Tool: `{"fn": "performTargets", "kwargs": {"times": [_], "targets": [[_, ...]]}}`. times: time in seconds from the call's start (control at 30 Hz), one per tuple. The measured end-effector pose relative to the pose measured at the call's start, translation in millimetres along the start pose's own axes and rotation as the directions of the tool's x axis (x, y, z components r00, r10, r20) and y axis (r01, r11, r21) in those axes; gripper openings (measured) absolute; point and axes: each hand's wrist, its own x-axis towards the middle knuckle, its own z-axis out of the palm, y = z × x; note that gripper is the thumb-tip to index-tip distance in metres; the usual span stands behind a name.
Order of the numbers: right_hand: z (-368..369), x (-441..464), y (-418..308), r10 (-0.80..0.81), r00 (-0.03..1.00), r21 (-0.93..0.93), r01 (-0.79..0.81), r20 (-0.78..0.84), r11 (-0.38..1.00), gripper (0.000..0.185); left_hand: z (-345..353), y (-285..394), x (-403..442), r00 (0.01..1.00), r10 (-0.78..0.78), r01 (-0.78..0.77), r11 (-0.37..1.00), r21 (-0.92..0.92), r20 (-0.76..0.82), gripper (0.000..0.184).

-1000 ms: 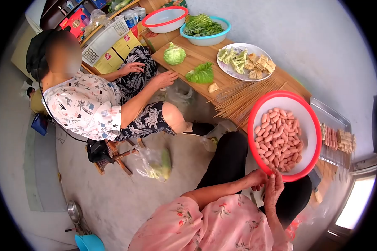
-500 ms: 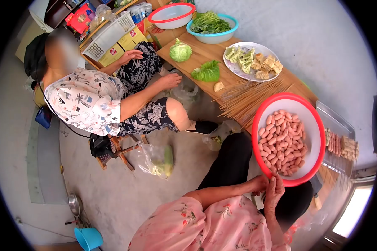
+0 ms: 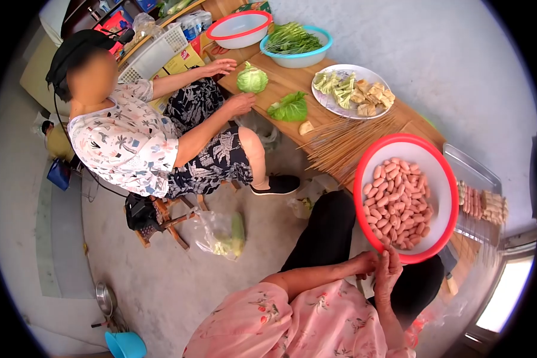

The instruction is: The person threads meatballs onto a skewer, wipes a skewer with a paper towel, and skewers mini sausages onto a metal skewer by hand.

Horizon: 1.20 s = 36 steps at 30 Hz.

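Note:
A white bowl with a red rim [image 3: 361, 179] is full of small pink sausages [image 3: 400, 203], close in front of me. At its near edge my right hand [image 3: 388, 273] is closed in a pinch, a thin skewer [image 3: 392, 238] rising from the fingertips over the bowl. Beside it, my left hand [image 3: 365, 262] is closed just below the rim; what its fingers hold is hidden. Bare bamboo skewers [image 3: 346, 146] lie spread on the wooden table beyond the bowl.
Across the corner sits another person [image 3: 125, 137], hands around a cabbage [image 3: 252, 79]. A plate [image 3: 364, 73] bears cut cabbage and tofu pieces. Behind are a bowl of greens [image 3: 292, 45] and a red-rimmed basin [image 3: 238, 30]. At right, a metal tray [image 3: 477, 164] holds filled skewers; a knife [image 3: 451, 280] lies nearby.
The other person has lifted their head and reached both hands forward to the cabbage. My hands stay at the bowl's rim, nearly unmoved. The view has shifted slightly.

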Motion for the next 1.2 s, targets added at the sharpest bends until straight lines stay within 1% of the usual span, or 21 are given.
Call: {"fn": "performTargets", "kwargs": {"times": [0.17, 0.23, 0.27, 0.33, 0.43, 0.53, 0.67, 0.73, 0.87, 0.97, 1.03, 1.2], "targets": [[-4.4, -1.7, 4.8, 0.043, 0.999, -0.016, -0.043, 0.023, 0.999, 0.026, 1.8, -1.0, -0.7, 1.000, 0.011, -0.012, 1.000, 0.023, 0.005, 0.021], [-3.7, -2.1, 10.6, -0.023, 1.000, 0.003, 0.023, 0.009, 1.000, 0.026, 2.6, -5.4, 2.5, 1.000, 0.017, -0.017, 0.999, 0.036, 0.010, 0.022], [-2.3, -2.0, 11.6, -0.026, 1.000, 0.005, 0.026, 0.007, 1.000, 0.026, 2.8, -6.4, 2.5, 1.000, 0.018, -0.019, 0.999, 0.040, 0.010, 0.022], [0.4, -2.2, 11.9, -0.086, 0.995, -0.024, 0.085, -0.045, 0.996, 0.022, 3.9, -7.4, 1.5, 0.999, 0.036, -0.036, 0.999, 0.019, 0.001, 0.021], [0.9, -3.7, 5.1, -0.084, 0.996, -0.069, 0.081, -0.032, 0.994, 0.023, 3.9, -5.7, -2.2, 0.999, 0.028, -0.028, 0.999, 0.034, -0.015, 0.020], [0.6, -4.9, 9.6, -0.105, 0.994, -0.014, 0.104, -0.038, 0.994, 0.024, 3.9, -7.6, -1.1, 0.999, 0.016, -0.015, 0.999, 0.028, -0.029, 0.019], [-0.2, -6.0, 5.0, -0.074, 0.997, 0.016, 0.074, -0.007, 0.997, 0.026, 3.1, -6.6, -3.1, 0.997, 0.042, -0.042, 0.999, 0.000, -0.060, 0.021], [-2.8, -8.7, 2.7, -0.054, 0.999, -0.044, 0.054, 0.006, 0.998, 0.026, 5.8, -13.8, 2.0, 0.996, 0.064, -0.064, 0.998, 0.002, -0.056, 0.021], [1.2, -5.4, 3.5, -0.079, 0.997, -0.014, 0.079, -0.014, 0.997, 0.025, 1.8, -14.5, 4.8, 0.999, 0.030, -0.029, 0.999, 0.042, -0.018, 0.019], [-0.4, -4.1, 3.9, -0.069, 0.998, -0.035, 0.069, -0.007, 0.997, 0.025, 3.8, -14.5, 4.7, 0.999, 0.030, -0.029, 1.000, 0.003, -0.030, 0.020], [1.2, -0.5, 6.1, -0.113, 0.993, -0.088, 0.110, -0.030, 0.990, 0.024, 1.1, -11.7, 3.0, 0.998, 0.064, -0.064, 0.998, -0.022, -0.004, 0.021], [0.1, 0.2, 8.8, -0.075, 0.997, -0.055, 0.073, -0.032, 0.996, 0.024, 2.3, -5.6, -0.3, 0.999, 0.034, -0.034, 0.999, -0.008, -0.003, 0.022]]}}
